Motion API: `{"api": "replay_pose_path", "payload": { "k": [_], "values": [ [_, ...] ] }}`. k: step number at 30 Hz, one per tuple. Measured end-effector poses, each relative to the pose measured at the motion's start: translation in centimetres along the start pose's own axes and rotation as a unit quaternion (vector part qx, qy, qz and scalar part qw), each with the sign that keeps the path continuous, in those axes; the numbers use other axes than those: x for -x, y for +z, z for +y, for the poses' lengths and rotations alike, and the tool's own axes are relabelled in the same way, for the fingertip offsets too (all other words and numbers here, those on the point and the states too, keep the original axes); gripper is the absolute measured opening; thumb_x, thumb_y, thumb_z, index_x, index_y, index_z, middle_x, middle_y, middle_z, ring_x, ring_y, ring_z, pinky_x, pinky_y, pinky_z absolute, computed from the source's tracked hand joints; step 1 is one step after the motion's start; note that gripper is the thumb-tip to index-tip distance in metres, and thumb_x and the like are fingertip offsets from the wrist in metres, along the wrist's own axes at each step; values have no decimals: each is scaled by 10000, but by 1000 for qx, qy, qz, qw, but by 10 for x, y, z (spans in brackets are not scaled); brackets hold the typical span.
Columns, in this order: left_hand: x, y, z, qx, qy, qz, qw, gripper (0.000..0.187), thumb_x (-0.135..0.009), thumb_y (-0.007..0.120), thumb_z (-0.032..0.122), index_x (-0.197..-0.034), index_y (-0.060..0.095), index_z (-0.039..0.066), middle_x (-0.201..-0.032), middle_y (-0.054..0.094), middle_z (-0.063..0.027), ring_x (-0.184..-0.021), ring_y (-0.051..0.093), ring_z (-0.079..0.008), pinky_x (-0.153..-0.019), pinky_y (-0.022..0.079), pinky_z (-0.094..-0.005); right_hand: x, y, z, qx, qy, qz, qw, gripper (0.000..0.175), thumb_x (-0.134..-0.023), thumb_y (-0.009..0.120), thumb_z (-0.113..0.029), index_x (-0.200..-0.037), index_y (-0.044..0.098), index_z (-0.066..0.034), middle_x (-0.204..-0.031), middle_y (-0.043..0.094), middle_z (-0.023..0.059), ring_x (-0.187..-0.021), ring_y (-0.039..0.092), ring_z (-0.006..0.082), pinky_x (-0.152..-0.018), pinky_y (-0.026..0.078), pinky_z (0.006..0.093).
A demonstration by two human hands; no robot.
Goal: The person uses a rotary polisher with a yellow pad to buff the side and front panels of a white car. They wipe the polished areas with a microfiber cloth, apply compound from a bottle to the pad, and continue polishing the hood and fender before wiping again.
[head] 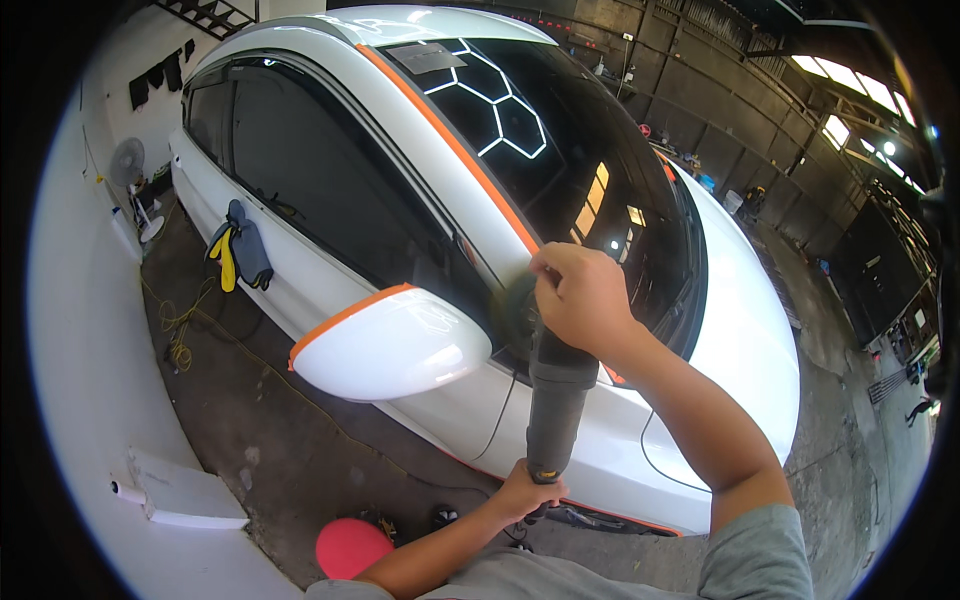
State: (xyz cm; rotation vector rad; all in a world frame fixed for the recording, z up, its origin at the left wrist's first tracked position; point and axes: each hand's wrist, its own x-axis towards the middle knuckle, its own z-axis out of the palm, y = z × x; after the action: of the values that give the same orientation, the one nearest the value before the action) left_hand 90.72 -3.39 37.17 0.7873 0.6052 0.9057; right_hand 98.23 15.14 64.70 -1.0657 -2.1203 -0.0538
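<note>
Both of my hands are on a dark grey car polisher point(556, 420), a long-bodied corded machine. My right hand point(583, 296) grips its head end from above. Lower down, my left hand point(525, 491) is wrapped around the rear handle. The polishing pad point(516, 307) looks blurred and is partly hidden behind the head; it sits at the lower end of the white windshield pillar point(427, 165). Orange masking tape point(457, 150) runs along the windshield edge of that pillar. Just left of the pad is the white side mirror point(397, 345), also edged with orange tape.
Against the car door hang grey and yellow cloths or gloves point(244, 251). A yellow cord point(300, 397) trails over the concrete floor, and a red round stool top point(352, 547) is near my left forearm. A white wall point(82, 315) and pedestal fan point(129, 165) stand at left.
</note>
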Motion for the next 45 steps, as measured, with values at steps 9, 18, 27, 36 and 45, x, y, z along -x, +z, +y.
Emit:
{"api": "replay_pose_path", "payload": {
  "k": [9,18,27,36,45],
  "values": [
    [39,-8,-31,-106,-75,16,991,166,-835,848,18,-848,686,54,-777,689,-31,-635,663,-131,-611,531,-313,89,-11,25,-41,76,76,993,107,-834,683,-32,-923,741,-33,-871,739,150,-795,726,368,-714,578,433],
    [110,31,33,-227,-117,157,954,260,-858,840,115,-1021,684,-13,-779,700,-45,-628,650,-114,-605,532,-314,112,-12,37,-208,199,79,954,136,-918,663,-31,-982,756,44,-730,692,87,-678,618,106,-651,493,288],
    [168,57,106,-221,-110,251,936,365,-882,888,182,-1105,674,-12,-800,692,-44,-655,653,-109,-619,532,-300,53,26,-10,-346,186,32,919,168,-896,658,-76,-953,766,38,-731,688,48,-670,592,91,-649,477,281],
    [194,65,129,-92,-68,214,970,232,-897,880,106,-963,674,22,-805,688,-48,-667,665,-124,-625,543,-304,-19,31,-78,-224,49,-37,973,197,-830,628,-103,-926,786,-33,-861,773,167,-839,750,360,-772,591,441],
    [208,63,116,72,19,231,970,190,-891,838,-12,-922,652,12,-797,678,-75,-648,687,-172,-642,585,-341,-52,53,-155,-154,-42,-139,977,200,-827,653,-109,-962,796,-76,-921,779,182,-927,756,411,-825,604,482]
  ]
}}
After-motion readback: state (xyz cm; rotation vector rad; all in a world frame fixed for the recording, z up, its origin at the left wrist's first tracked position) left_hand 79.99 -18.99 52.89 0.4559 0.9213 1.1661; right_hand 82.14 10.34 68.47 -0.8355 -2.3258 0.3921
